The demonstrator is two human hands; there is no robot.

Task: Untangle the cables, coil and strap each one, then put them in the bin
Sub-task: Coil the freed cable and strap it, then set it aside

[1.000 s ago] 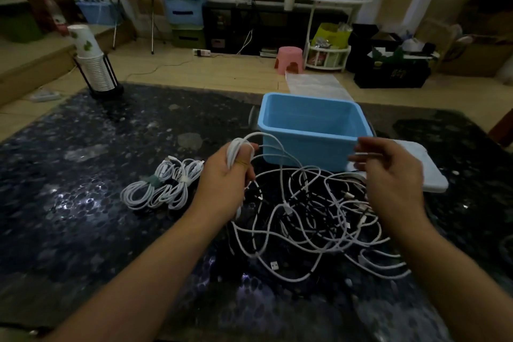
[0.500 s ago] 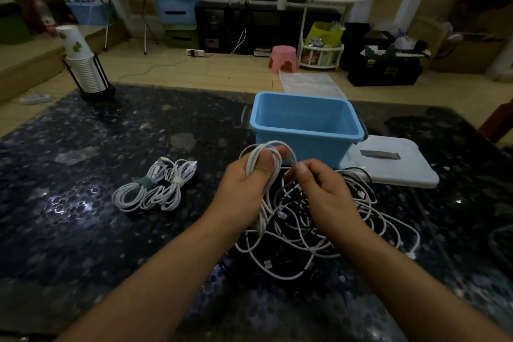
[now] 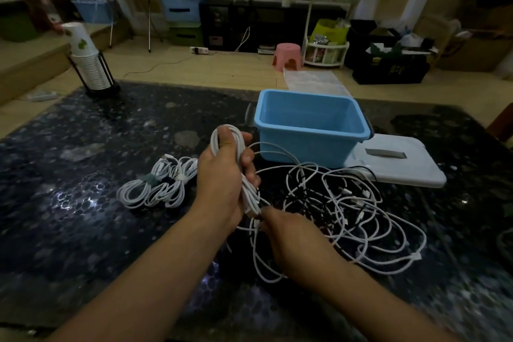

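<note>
My left hand (image 3: 222,175) grips a half-wound coil of white cable (image 3: 241,164), held upright above the dark table. Its loose tail runs down to my right hand (image 3: 294,241), which pinches the cable just below the coil. A tangle of white and black cables (image 3: 349,208) lies on the table to the right of both hands. Two strapped white coils (image 3: 158,183) rest on the table left of my left hand. The blue bin (image 3: 311,130) stands behind the tangle with nothing visible inside.
The bin's white lid (image 3: 394,164) lies flat to the right of the bin. A stack of paper cups in a black holder (image 3: 88,64) stands at the table's far left corner. Beyond the table's far edge, the floor holds a pink stool (image 3: 287,57) and boxes.
My right hand has dropped from beside the coil's top to below it, toward me, with the cable. The coil in my left hand has gained a loop. The view shifted slightly.
</note>
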